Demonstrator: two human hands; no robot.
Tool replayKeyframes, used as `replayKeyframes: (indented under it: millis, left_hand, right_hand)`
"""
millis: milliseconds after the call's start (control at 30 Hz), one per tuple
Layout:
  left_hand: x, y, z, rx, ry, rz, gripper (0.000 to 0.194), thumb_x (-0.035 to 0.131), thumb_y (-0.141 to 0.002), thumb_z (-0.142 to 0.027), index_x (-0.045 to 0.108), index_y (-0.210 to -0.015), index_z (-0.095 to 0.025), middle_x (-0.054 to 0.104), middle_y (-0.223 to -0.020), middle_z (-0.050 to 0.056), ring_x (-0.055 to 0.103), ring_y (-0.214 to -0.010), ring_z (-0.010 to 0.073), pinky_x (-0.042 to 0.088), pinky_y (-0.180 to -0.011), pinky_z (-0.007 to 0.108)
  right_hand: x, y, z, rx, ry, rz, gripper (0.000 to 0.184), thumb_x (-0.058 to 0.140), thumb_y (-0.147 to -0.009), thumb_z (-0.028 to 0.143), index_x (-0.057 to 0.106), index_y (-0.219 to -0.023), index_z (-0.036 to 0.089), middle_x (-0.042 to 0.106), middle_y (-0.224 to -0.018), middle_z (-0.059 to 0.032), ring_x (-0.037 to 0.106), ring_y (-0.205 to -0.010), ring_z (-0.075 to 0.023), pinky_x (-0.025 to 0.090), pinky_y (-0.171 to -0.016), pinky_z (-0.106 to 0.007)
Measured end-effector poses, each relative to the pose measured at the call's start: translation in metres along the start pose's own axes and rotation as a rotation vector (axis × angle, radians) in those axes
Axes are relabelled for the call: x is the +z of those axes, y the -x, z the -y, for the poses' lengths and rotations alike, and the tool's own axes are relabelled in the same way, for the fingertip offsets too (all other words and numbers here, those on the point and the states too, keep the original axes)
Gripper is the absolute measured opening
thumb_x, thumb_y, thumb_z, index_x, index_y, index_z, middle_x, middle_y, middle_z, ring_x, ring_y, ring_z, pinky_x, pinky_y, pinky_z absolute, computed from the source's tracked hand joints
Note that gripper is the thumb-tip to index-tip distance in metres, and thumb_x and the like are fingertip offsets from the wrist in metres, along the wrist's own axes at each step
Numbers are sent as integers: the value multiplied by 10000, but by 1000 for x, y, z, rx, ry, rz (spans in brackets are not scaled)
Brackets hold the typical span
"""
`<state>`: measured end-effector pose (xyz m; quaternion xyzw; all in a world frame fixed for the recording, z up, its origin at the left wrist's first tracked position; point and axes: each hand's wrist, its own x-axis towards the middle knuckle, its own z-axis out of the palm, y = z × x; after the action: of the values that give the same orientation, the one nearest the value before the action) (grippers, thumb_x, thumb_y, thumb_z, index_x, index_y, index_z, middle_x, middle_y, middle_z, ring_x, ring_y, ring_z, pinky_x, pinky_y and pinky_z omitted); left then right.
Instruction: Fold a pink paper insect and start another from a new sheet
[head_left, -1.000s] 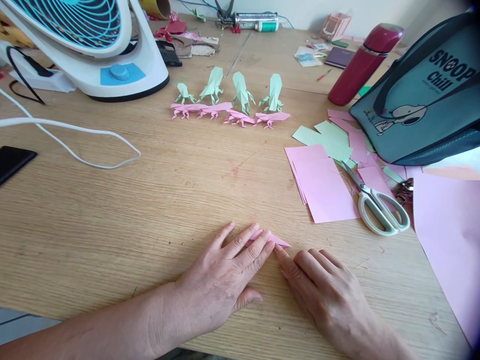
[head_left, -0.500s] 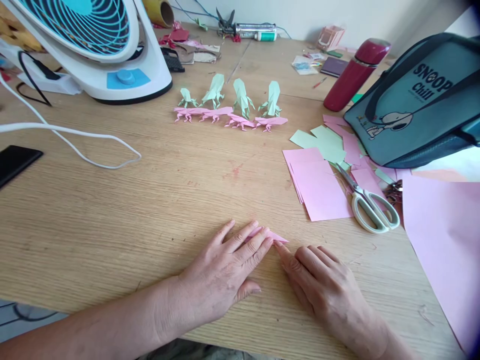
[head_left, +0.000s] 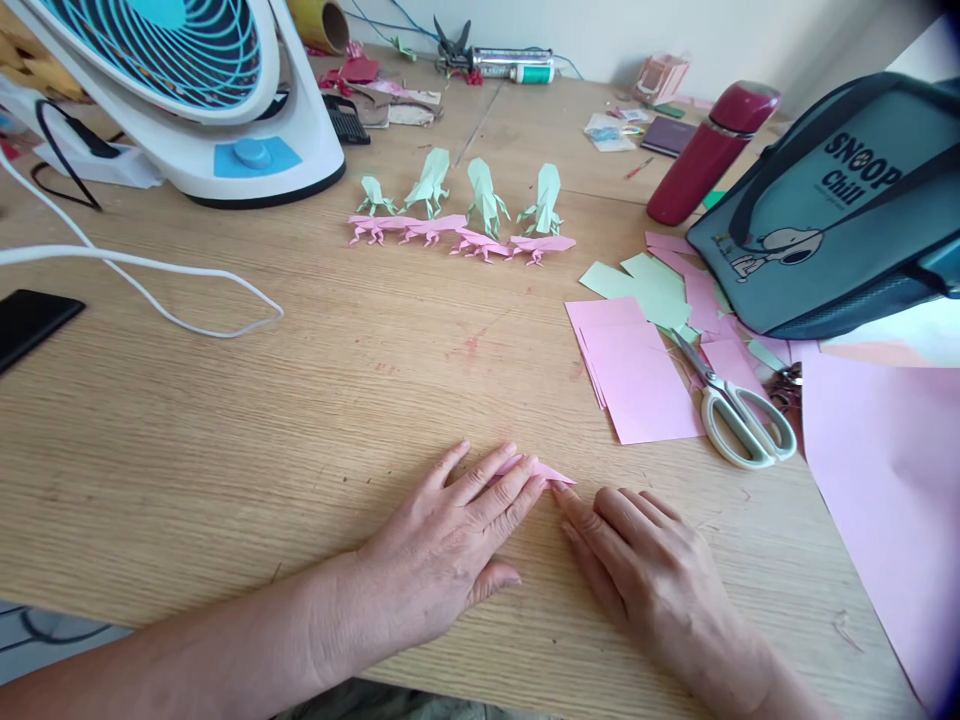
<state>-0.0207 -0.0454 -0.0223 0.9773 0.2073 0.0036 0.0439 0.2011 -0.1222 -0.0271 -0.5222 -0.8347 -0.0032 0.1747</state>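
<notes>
A narrow, pointed piece of folded pink paper [head_left: 553, 474] lies on the table near its front edge. My left hand [head_left: 457, 545] rests flat over it, fingers spread and pressing down, and covers most of its left part. With the tip of its index finger, my right hand [head_left: 649, 570] touches the paper's lower edge near the right point. The other fingers of that hand are curled in, and nothing shows in them. Farther back stand several folded pink paper figures [head_left: 480, 245] and several light green ones [head_left: 484, 192] in two rows.
Right of my hands lie pink paper sheets [head_left: 645, 380], scissors [head_left: 739, 415], green scraps [head_left: 649, 285] and a large pink sheet [head_left: 892, 480]. Behind are a red flask [head_left: 705, 155] and a teal bag [head_left: 825, 230]. At left stand a fan [head_left: 247, 150], a white cable [head_left: 187, 265] and a black flat object [head_left: 37, 325].
My right index fingertip has slid slightly to the right along the paper's edge. My left hand has stayed in place.
</notes>
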Motion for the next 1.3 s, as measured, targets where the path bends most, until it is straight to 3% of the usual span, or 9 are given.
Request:
replayKeyframes:
  millis: [367, 767, 967, 1100, 1300]
  left_hand:
    - [1, 2, 0, -8, 41, -15, 685, 406, -983, -492, 170, -1546, -181, 240, -1608, 41, 179, -1484, 239, 132, -1193, 425]
    - [1, 2, 1, -22, 110, -42, 663, 436, -979, -472, 202, -1538, -204, 323, -1577, 43, 229, -1467, 241, 192, -1180, 434]
    - [3, 3, 2, 4, 144, -45, 642, 428, -983, -465, 236, -1523, -175, 332, -1570, 71, 219, -1469, 267, 194, -1179, 467]
    - [3, 5, 1, 27, 149, -51, 645, 428, -976, -489, 255, -1512, -175, 352, -1558, 89, 188, -1477, 298, 172, -1176, 527]
    - [0, 6, 2, 11, 222, -10, 701, 485, -967, -433, 186, -1519, -123, 304, -1575, 129, 148, -1491, 304, 153, -1186, 523]
  right_hand:
    - [0, 4, 0, 18, 47, -34, 280, 511, -952, 130, 621, -1206, 88, 518, -669, -8, 461, -592, -142, 349, -566, -295]
    - [-2, 12, 2, 8, 143, -91, 227, 537, -950, 133, 642, -1140, 64, 566, -660, -20, 499, -598, -146, 371, -587, -299]
    - [-6, 13, 10, 172, -79, -126, 335, 492, -967, 123, 559, -1293, 156, 633, -949, -86, 601, -810, -177, 498, -721, -315]
    - [1, -3, 22, 155, -195, -73, 416, 435, -983, 123, 436, -1396, 175, 608, -1190, -122, 616, -1027, -202, 536, -849, -333]
    - [12, -9, 22, 183, -243, -64, 368, 391, -971, 96, 480, -1312, 201, 634, -1148, -100, 637, -1042, -208, 552, -886, -360]
